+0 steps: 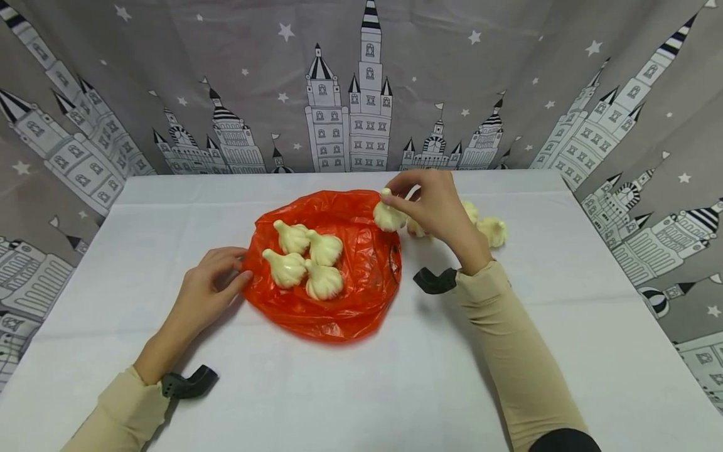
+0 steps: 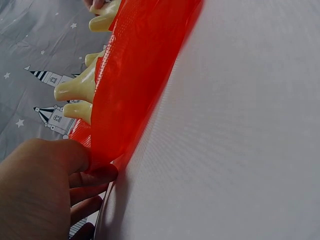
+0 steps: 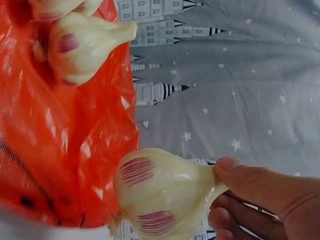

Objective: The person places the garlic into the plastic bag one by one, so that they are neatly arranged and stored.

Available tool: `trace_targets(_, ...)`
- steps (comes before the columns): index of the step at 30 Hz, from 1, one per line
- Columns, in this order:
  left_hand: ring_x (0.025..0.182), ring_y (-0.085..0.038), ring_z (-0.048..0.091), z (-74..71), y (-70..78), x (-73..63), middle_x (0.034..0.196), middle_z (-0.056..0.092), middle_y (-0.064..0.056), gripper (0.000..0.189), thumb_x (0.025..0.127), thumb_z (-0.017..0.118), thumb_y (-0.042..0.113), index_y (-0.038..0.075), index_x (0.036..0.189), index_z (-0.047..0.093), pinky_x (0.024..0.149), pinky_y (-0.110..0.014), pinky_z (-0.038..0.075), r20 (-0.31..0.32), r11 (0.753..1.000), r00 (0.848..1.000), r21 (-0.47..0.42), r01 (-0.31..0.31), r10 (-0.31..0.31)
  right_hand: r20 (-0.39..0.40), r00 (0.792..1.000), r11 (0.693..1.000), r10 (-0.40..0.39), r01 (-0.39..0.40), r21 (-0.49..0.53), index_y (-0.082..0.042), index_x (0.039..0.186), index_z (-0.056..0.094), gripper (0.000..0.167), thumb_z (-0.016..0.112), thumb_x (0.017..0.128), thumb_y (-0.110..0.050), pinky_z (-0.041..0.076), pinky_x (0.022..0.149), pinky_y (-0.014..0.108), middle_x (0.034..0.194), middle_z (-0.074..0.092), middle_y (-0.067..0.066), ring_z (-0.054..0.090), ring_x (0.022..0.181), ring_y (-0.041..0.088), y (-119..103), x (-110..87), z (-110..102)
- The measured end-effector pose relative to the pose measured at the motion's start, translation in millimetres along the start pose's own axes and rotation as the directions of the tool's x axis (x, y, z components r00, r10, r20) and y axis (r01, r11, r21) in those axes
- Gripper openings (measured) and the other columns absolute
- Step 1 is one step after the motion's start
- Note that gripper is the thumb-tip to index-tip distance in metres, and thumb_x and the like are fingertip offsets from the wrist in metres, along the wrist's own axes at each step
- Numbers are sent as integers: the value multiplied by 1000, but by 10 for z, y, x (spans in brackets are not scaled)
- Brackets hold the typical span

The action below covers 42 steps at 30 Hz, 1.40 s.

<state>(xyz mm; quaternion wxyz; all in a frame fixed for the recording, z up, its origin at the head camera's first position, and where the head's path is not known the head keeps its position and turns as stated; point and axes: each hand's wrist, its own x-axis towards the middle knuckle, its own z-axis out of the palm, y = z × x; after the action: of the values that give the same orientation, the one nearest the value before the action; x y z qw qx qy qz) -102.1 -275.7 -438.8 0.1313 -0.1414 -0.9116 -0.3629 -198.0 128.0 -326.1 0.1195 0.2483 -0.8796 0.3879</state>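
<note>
A red plastic bag [image 1: 361, 270] lies spread on the white table, with several garlic bulbs [image 1: 324, 281] grouped on its left half. My left hand [image 1: 211, 285] pinches the bag's left edge between thumb and fingers, as the left wrist view shows up close. At the bag's upper right edge, my right hand [image 1: 432, 204] holds another garlic bulb [image 3: 160, 192] by its stem. That bulb has purple streaks and a tuft of roots, and it hangs just over the bag's rim. More garlic bulbs [image 1: 492, 231] lie right of the bag, partly hidden behind the right hand.
The white table [image 1: 350, 395] reaches out on all sides of the bag. Behind it hangs a grey curtain [image 1: 254, 56] printed with castles and stars. Each wrist carries a black camera mount [image 1: 189, 382].
</note>
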Motion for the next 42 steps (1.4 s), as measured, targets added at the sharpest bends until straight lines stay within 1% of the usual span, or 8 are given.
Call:
trace_targets(6, 128, -35, 58, -19, -3, -2, 129, 71, -17, 7, 93, 78, 5, 9, 92, 72, 104, 1, 27, -17, 1000, 999, -13, -27, 27, 20, 1000, 999, -7, 7, 41, -7, 100, 82, 12, 83, 92, -16, 61, 73, 32, 92, 79, 6, 72, 85, 17, -99, 114, 123)
trace_targets(11, 127, -34, 59, -19, -6, 2, 128, 71, -17, 8, 92, 78, 4, 9, 91, 72, 105, 1, 28, -25, 999, 999, -21, -46, 46, 37, 999, 999, -7, 5, 48, -7, 101, 82, 12, 83, 92, -15, 61, 73, 32, 92, 79, 6, 72, 85, 16, -142, 185, 226)
trace_targets(19, 126, -34, 59, -35, -30, 12, 128, 71, -16, 8, 92, 79, 3, 9, 91, 73, 106, 0, 29, -26, 998, 998, -27, -55, 54, 75, 997, 999, -14, 11, 30, -9, 101, 82, 12, 82, 94, -18, 58, 75, 31, 93, 80, 4, 71, 86, 14, -225, 327, 436)
trace_targets(27, 127, -33, 59, -29, -43, 2, 127, 72, -16, 8, 92, 79, 4, 8, 92, 73, 106, 0, 29, -26, 998, 998, -25, -50, 49, 132, 991, 999, -36, 33, 29, -8, 104, 82, 15, 82, 94, -19, 56, 77, 29, 96, 80, 4, 71, 89, 14, -320, 425, 623)
trace_targets(34, 128, -33, 59, -39, -27, 12, 129, 71, -15, 7, 93, 78, 6, 10, 93, 73, 106, 0, 29, -16, 999, 999, -24, -43, 42, 145, 988, 999, -50, 47, 26, -8, 104, 82, 15, 81, 94, -20, 55, 78, 28, 96, 80, 4, 71, 89, 14, -336, 476, 731)
trace_targets(42, 128, -33, 59, -33, -27, 6, 129, 71, -15, 7, 93, 78, 6, 10, 93, 73, 105, 0, 29, -15, 999, 999, -27, -36, 36, 171, 984, 999, -50, 47, 18, -8, 103, 81, 14, 80, 96, -20, 54, 80, 28, 96, 80, 3, 70, 89, 14, -279, 467, 852)
